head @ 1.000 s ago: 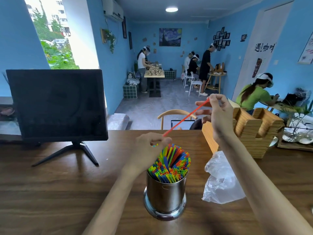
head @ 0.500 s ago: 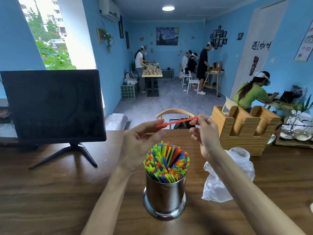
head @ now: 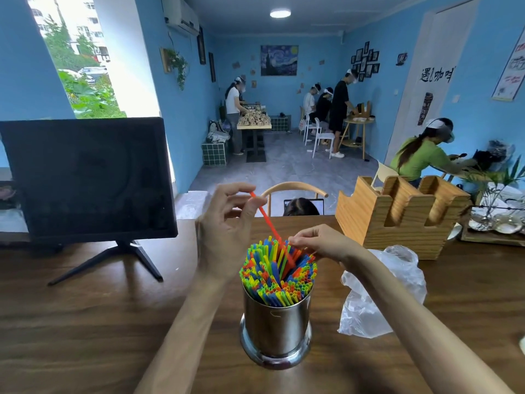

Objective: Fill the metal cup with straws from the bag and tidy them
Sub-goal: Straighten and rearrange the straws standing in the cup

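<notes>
A shiny metal cup (head: 277, 325) stands on the wooden table, packed with several coloured straws (head: 272, 274) fanned out at the top. A red straw (head: 265, 216) slants down into the bundle. My left hand (head: 227, 223) pinches its upper end just behind the cup. My right hand (head: 321, 241) pinches it lower down, right at the tops of the straws. The clear plastic bag (head: 383, 294) lies crumpled and flat to the right of the cup.
A dark monitor (head: 85, 180) on a stand is at the left of the table (head: 85, 322). A wooden holder (head: 403, 214) stands at the back right, behind the bag. A chair back and a person's head show past the table's far edge.
The red straw went from slanting up to the right, to level between both hands, to tilted down with its lower end in the cup. My right hand dropped to the straw tops.
</notes>
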The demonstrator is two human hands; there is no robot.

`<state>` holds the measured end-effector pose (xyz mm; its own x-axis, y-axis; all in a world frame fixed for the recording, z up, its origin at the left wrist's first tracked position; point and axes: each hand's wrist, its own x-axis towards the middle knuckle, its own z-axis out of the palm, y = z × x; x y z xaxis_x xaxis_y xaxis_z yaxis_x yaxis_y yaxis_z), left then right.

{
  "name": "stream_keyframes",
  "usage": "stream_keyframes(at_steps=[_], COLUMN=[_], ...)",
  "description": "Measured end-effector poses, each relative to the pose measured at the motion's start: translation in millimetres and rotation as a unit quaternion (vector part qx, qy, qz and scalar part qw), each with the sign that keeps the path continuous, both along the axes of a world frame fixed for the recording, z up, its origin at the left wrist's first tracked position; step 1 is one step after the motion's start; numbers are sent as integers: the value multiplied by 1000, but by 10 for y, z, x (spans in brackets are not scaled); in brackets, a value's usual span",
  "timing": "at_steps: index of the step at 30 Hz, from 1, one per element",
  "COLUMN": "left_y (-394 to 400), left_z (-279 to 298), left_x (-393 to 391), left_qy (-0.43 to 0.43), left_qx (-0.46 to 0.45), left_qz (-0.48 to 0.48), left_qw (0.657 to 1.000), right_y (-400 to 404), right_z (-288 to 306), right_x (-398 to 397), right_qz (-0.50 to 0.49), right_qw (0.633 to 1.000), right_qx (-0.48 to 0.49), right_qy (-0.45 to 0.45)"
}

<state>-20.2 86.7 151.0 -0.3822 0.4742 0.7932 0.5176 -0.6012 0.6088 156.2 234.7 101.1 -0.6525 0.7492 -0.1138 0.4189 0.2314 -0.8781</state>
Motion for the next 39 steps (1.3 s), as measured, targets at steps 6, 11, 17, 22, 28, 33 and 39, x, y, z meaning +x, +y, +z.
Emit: stream_keyframes(at_steps=[6,11,17,22,28,33,39], left_y=[33,94,166,248,292,170,43], left_z=[-93,-235,-406,-476,-435,-303,-110], left_x=[-35,-50,-134,-190,-187,-156,-202], left_qy=[43,96,203,134,36,-114,-241], left_qx=[-51,-169,-271,-290,-299,-210,-123], left_qz=[-22,-44,-51,-69,-124,-163,-186], left_qw=[997,980,940,945,945,957,945], right_y=[43,24,-25,-79,-168,-148,-144], right_z=[74,139,342,727,1017,861,491], right_x=[-14,-82,-145,-71,7,26,0], right_qz=[0,11,-64,-182,-207,-217,-218], right_qw=[1000,994,966,914,865,870,913], right_qx=[27,100,250,319,214,151,80], right_qy=[7,-30,-19,176,405,417,335])
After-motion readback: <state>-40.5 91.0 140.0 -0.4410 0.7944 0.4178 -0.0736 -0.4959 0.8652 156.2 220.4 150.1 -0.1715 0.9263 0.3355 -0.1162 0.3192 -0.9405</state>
